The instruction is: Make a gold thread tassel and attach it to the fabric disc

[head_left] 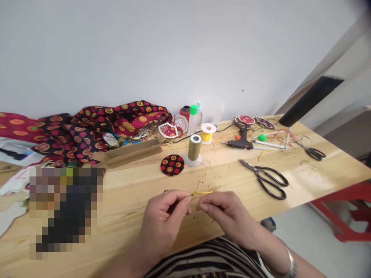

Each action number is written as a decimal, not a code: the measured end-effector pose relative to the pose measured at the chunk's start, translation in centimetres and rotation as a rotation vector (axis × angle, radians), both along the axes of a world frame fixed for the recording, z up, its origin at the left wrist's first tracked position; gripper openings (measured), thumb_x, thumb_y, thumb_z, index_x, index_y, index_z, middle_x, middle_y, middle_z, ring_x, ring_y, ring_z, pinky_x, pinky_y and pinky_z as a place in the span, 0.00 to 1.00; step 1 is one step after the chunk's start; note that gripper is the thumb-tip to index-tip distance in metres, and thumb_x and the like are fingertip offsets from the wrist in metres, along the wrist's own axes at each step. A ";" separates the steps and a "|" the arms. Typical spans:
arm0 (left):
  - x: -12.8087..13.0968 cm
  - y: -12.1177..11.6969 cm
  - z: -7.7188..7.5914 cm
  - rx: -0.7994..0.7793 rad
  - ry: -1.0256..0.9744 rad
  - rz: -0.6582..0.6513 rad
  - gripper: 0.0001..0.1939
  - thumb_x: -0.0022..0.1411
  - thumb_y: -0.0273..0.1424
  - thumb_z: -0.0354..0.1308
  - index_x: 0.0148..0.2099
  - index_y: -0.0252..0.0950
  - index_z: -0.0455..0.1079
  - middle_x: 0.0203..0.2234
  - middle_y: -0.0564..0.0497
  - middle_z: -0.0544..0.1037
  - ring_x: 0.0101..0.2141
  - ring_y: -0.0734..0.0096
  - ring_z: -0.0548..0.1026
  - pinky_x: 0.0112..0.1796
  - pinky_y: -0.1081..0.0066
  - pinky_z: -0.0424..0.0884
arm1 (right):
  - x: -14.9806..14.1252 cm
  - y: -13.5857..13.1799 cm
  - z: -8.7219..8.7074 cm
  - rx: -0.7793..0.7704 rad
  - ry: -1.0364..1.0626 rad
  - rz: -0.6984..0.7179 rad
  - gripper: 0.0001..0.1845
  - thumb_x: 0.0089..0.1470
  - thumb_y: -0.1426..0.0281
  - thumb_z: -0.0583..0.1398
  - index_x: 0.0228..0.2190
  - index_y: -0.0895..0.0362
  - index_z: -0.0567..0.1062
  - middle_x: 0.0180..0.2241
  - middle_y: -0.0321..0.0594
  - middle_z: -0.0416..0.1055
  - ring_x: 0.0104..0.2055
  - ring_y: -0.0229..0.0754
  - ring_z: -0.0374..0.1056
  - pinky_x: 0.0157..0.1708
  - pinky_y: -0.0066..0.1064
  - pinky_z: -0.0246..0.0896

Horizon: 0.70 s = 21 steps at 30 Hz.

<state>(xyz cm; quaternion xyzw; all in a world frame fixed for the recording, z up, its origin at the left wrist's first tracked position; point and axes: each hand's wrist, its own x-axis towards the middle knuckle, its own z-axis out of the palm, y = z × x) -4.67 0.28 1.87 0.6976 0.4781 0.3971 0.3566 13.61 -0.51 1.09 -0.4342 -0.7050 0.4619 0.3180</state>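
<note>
Over the table's front edge, my left hand (168, 214) is closed in a pinch on a yellow cord (203, 192). A short tail of the cord sticks up beyond the fingertips and another runs to the right. Close beside it, my right hand (223, 212) is closed too, thumb against forefinger; anything between those fingertips is too small to make out. Just beyond the hands stand an olive thread spool (195, 148) and a white reel of yellow cord (207, 135). A round patterned fabric disc (172, 165) lies to their left.
Black-handled scissors (266, 179) lie at right, with a glue gun (240, 141) behind and smaller scissors (314, 153) farther right. Patterned cloth (95, 123) is heaped at back left by a cardboard tray (131, 152). Bottles (193, 121) stand near the wall. A black cylinder (310, 102) leans at far right.
</note>
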 end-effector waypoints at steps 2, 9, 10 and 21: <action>0.3 0.1 0.2 0.038 0.043 0.046 0.10 0.58 0.25 0.55 0.24 0.35 0.71 0.16 0.56 0.73 0.20 0.76 0.71 0.24 0.79 0.66 | -0.2 -0.5 0.3 0.058 -0.013 0.016 0.13 0.61 0.71 0.51 0.28 0.58 0.71 0.22 0.31 0.59 0.25 0.31 0.53 0.26 0.24 0.51; 1.1 -0.8 -0.1 0.147 0.170 0.138 0.09 0.58 0.25 0.55 0.27 0.35 0.72 0.17 0.55 0.74 0.20 0.76 0.70 0.24 0.77 0.65 | 0.3 -1.0 0.3 0.229 -0.072 0.084 0.14 0.58 0.78 0.50 0.22 0.56 0.60 0.20 0.28 0.47 0.22 0.31 0.46 0.24 0.25 0.45; 1.3 -0.9 -0.3 0.154 0.179 0.149 0.09 0.58 0.25 0.55 0.27 0.35 0.72 0.17 0.55 0.74 0.20 0.76 0.70 0.24 0.77 0.65 | 0.6 -1.0 0.1 0.251 -0.085 0.090 0.13 0.58 0.78 0.50 0.22 0.56 0.60 0.20 0.28 0.47 0.22 0.31 0.46 0.24 0.25 0.46; 3.3 -0.5 -1.0 0.117 0.361 -0.247 0.13 0.62 0.25 0.50 0.26 0.35 0.71 0.19 0.53 0.75 0.22 0.75 0.71 0.25 0.75 0.63 | 4.1 0.4 3.1 0.790 -0.696 0.317 0.06 0.55 0.78 0.54 0.29 0.58 0.70 0.24 0.37 0.66 0.25 0.39 0.55 0.23 0.32 0.43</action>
